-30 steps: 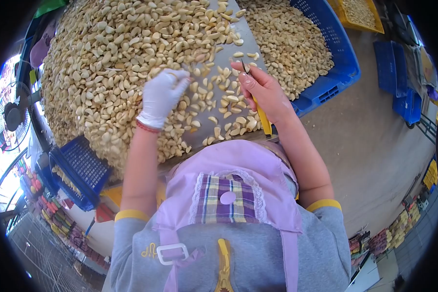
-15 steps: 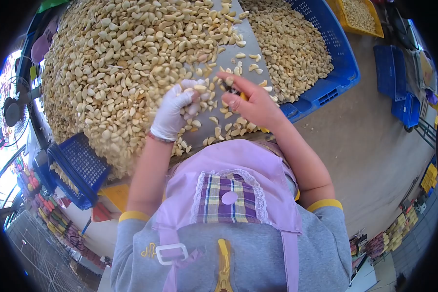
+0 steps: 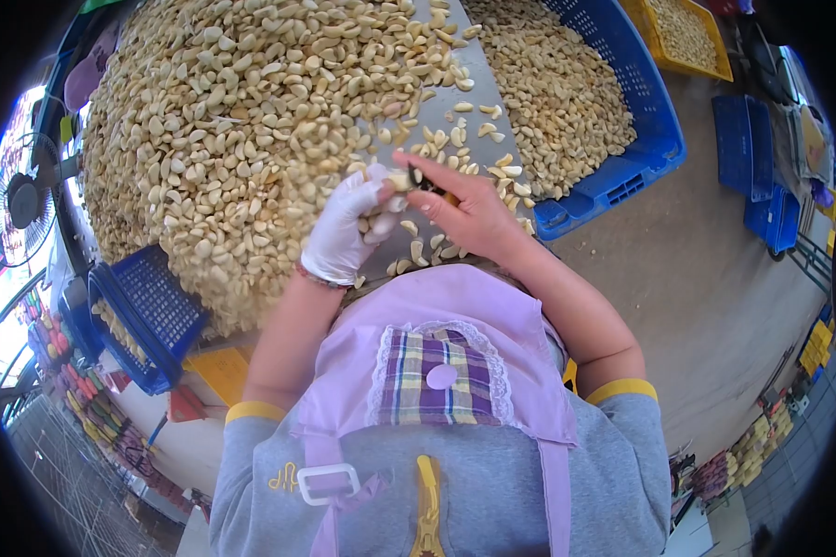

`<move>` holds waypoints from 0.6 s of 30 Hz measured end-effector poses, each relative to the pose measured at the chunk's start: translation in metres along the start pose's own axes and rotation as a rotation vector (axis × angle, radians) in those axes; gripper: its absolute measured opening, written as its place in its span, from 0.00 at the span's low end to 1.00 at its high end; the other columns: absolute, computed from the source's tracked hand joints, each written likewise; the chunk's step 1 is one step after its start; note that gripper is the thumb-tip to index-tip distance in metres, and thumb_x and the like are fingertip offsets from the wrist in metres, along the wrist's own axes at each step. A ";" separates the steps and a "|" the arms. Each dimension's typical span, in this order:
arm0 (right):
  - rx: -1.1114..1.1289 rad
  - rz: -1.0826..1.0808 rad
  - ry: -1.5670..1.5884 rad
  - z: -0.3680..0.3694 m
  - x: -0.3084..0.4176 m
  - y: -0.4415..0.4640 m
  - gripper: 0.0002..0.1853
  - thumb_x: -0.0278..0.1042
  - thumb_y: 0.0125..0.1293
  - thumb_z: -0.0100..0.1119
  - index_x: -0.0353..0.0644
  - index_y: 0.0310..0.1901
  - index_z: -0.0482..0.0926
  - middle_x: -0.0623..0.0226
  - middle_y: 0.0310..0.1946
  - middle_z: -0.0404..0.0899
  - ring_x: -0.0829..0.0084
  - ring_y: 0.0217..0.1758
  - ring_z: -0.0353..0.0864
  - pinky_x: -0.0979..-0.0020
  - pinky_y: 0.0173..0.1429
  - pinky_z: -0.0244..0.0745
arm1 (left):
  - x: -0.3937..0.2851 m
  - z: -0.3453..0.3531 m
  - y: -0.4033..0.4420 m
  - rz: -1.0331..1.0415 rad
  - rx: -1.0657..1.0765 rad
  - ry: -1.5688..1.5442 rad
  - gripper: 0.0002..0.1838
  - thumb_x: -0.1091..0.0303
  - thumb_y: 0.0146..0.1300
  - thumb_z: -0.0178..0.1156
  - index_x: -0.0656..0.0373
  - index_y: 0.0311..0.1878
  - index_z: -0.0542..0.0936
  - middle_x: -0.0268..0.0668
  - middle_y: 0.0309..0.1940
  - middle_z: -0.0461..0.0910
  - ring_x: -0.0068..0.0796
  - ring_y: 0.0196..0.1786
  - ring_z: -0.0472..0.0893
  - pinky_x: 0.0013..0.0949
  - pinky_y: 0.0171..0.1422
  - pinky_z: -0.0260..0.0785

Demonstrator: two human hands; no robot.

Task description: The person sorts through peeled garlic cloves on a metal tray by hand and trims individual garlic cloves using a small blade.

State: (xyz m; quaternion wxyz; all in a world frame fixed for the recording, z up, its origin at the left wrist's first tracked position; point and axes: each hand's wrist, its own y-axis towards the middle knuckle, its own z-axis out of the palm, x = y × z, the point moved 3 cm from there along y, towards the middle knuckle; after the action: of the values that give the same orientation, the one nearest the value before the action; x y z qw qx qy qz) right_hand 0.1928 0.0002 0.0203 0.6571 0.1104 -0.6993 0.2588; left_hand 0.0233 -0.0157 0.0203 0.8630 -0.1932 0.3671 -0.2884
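Note:
My left hand (image 3: pixel 340 230), in a white glove, is closed around several pale curved kernels. One kernel (image 3: pixel 398 179) sticks out at its thumb and fingertips. The kernels look like cashews or peeled garlic cloves; I cannot tell which. My bare right hand (image 3: pixel 475 213) grips a small knife-like tool (image 3: pixel 425 182) with dark and yellow parts, its end against or very near that kernel. Fingers hide much of the tool. A big heap of kernels (image 3: pixel 204 139) spreads left of and beyond my hands. Loose ones lie on the grey metal tabletop (image 3: pixel 448 104) beneath them.
A blue perforated basket (image 3: pixel 658 139) full of kernels stands at the table's right edge. Another blue basket (image 3: pixel 158 311) hangs by the heap's left edge, near a fan (image 3: pixel 23 200). A yellow crate (image 3: pixel 648 35) of kernels and stacked blue crates (image 3: pixel 743 148) stand farther right.
My hands have come together: the right hand moved left and slightly down, bringing the tool to the kernel at my left fingertips. My left hand shifted slightly right.

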 end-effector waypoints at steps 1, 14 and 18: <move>0.028 0.082 0.071 -0.001 0.002 -0.001 0.25 0.33 0.69 0.55 0.49 0.68 0.66 0.79 0.25 0.71 0.87 0.24 0.67 0.84 0.30 0.65 | -0.003 0.001 -0.004 0.011 0.013 -0.092 0.07 0.66 0.65 0.55 0.57 0.31 0.75 0.28 0.22 0.71 0.11 0.14 0.58 0.19 0.13 0.45; -0.273 0.201 0.468 -0.040 -0.007 0.003 0.22 0.36 0.74 0.46 0.44 0.68 0.65 0.77 0.24 0.65 0.88 0.20 0.61 0.87 0.24 0.60 | -0.211 -0.115 -0.272 1.151 -1.191 0.524 0.17 0.66 0.68 0.50 0.66 0.55 0.73 0.38 0.44 0.78 0.16 0.26 0.70 0.19 0.30 0.65; -0.230 0.213 0.461 -0.037 -0.008 0.005 0.22 0.36 0.74 0.46 0.45 0.68 0.65 0.77 0.25 0.65 0.88 0.21 0.62 0.87 0.25 0.61 | -0.258 -0.206 -0.350 0.429 -1.617 1.367 0.28 0.58 0.65 0.57 0.60 0.65 0.69 0.36 0.52 0.76 0.27 0.49 0.76 0.24 0.56 0.65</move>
State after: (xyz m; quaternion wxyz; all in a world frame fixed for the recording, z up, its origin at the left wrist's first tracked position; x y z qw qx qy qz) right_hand 0.2233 0.0214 0.0112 0.7762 -0.1008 -0.5639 0.2635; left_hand -0.4002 -0.1417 0.2107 0.1247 -0.4355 0.8788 0.1500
